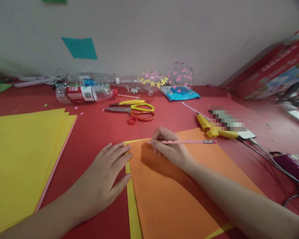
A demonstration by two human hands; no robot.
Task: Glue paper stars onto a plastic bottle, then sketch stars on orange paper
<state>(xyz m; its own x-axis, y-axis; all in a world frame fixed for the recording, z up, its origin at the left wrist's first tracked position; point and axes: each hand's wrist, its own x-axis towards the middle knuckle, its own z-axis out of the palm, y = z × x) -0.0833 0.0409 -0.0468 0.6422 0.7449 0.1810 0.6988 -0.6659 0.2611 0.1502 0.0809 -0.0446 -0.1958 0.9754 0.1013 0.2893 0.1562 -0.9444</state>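
Observation:
An orange sheet of paper (174,202) lies in front of me, with a yellow sheet (133,212) showing from under its left edge and bottom corner. My right hand (170,147) pinches a pink pencil (186,142), whose tip is at the upper left of the orange sheet and whose eraser end points right. Flat beside it, my left hand (107,172) has its fingers stretched out; the fingertips rest at the left edge of the sheets. It holds nothing.
Yellow paper (22,159) is stacked at left. Beyond the sheets lie scissors (142,109), a red cap (133,120), plastic bottles (82,94) and a blue wipes pack (181,94). At right are a yellow glue gun (210,129), a phone (246,133) and cables (266,157).

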